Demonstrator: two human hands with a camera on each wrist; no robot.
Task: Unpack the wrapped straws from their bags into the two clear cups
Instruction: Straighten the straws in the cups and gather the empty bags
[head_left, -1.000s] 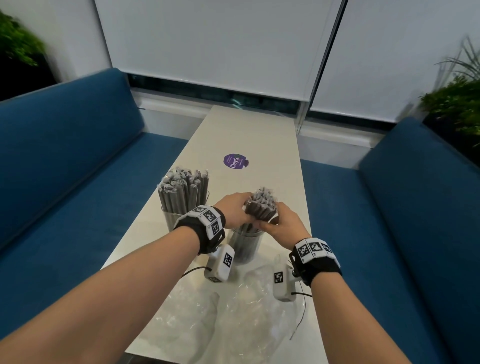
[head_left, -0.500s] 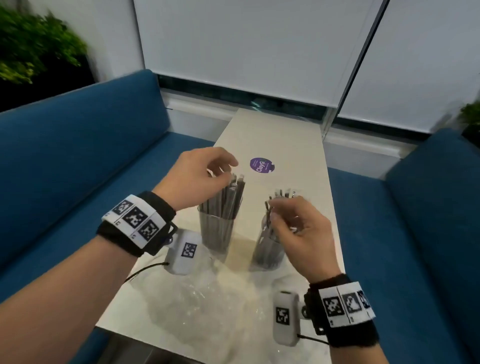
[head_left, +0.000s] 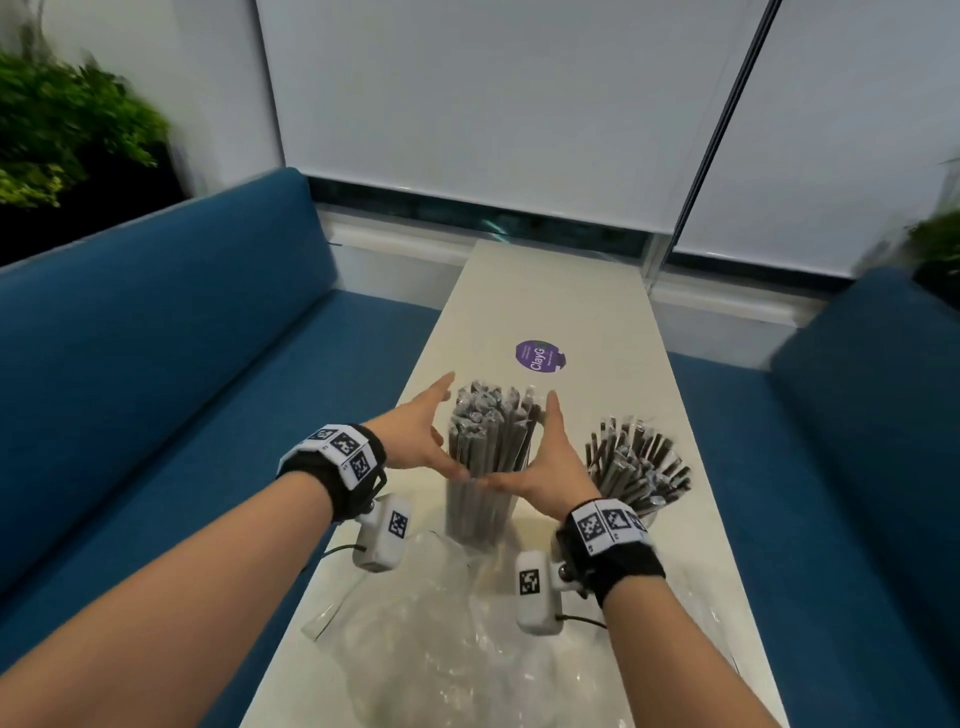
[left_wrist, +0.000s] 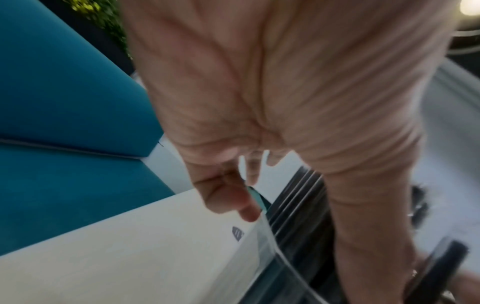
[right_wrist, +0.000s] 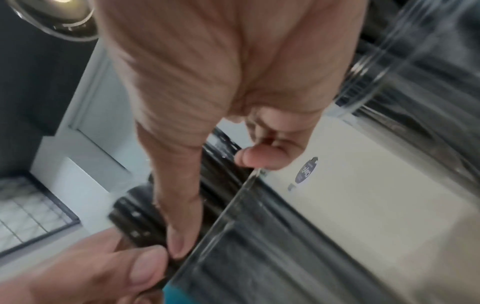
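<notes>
Two clear cups stand on the white table (head_left: 571, 301). The left cup (head_left: 475, 514) holds an upright bundle of grey wrapped straws (head_left: 491, 436). In the right cup (head_left: 647, 512), more wrapped straws (head_left: 636, 462) fan outward. My left hand (head_left: 423, 441) and right hand (head_left: 553, 460) flank the left bundle with straight fingers, their thumbs meeting at its front above the rim. The right wrist view shows my right hand (right_wrist: 207, 82) with thumb and a fingertip touching the straws (right_wrist: 223, 185) above the cup wall (right_wrist: 246, 236). The left wrist view shows my left hand (left_wrist: 259, 102) beside the straws (left_wrist: 298, 201).
Crumpled clear plastic bags (head_left: 441, 649) lie on the table's near end, under my wrists. A purple round sticker (head_left: 539, 356) sits beyond the cups. Blue sofas (head_left: 156, 364) (head_left: 857, 441) run along both long sides, with plants in the far corners.
A second ago both hands held a straw bundle at the right cup. They then let go and lifted apart, and now both flank the straws in the left cup.
</notes>
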